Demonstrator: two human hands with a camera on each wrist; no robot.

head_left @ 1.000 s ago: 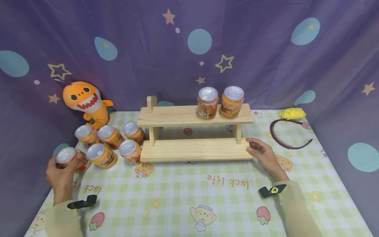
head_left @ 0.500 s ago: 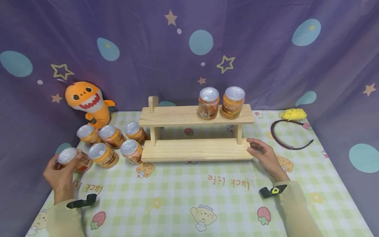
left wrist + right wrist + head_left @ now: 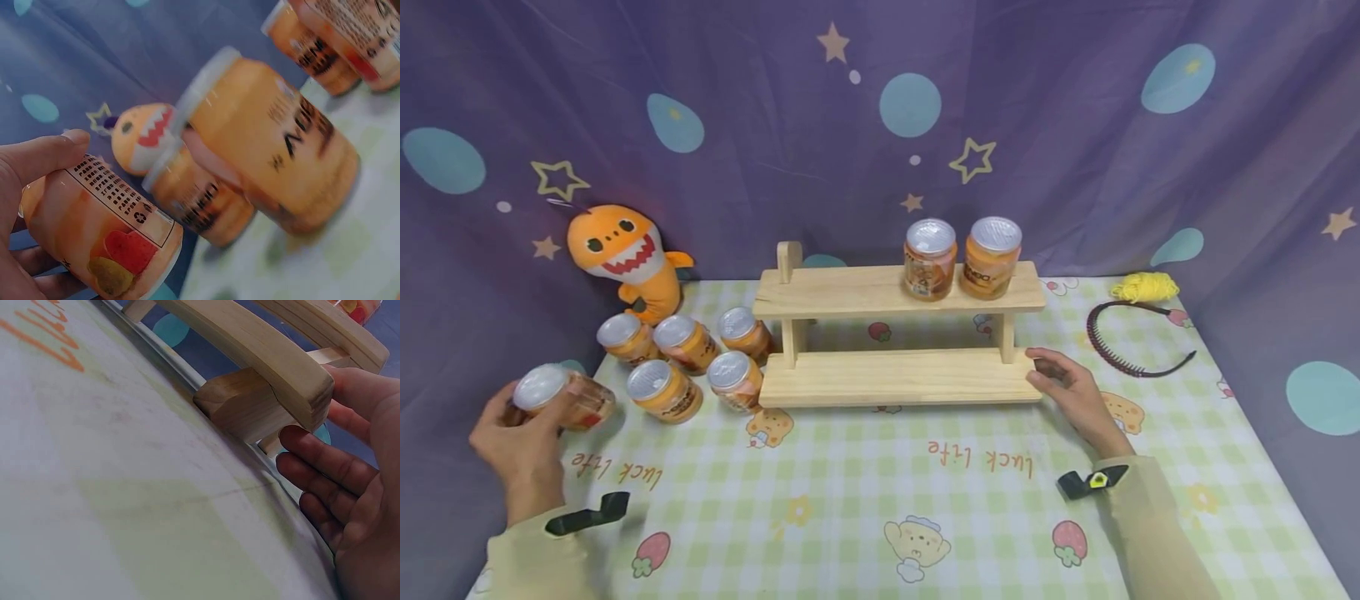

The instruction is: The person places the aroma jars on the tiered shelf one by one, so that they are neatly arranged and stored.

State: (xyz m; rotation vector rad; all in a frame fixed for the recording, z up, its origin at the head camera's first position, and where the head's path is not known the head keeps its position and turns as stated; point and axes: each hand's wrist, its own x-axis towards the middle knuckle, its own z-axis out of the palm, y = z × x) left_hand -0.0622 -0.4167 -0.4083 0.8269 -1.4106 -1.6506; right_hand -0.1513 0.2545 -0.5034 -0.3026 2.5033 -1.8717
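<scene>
Can [image 3: 557, 398], orange with a silver lid, is clamped in the left hand [image 3: 520, 450] at the lower left of the frame, tilted, clear of the cloth. Five more cans [image 3: 681, 367] are clustered just beside the wooden rack [image 3: 895, 333]. The rack's lower right end is touched by the right hand [image 3: 1071, 396], fingers loosely curled, nothing gripped. A firm wrap is probably best, since the smooth round can could slip, and it's best kept upright on the flat plank.

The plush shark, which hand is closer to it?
Left. The left hand grips a can just in front of the shark; the right hand touches the shelf's far right end.
</scene>
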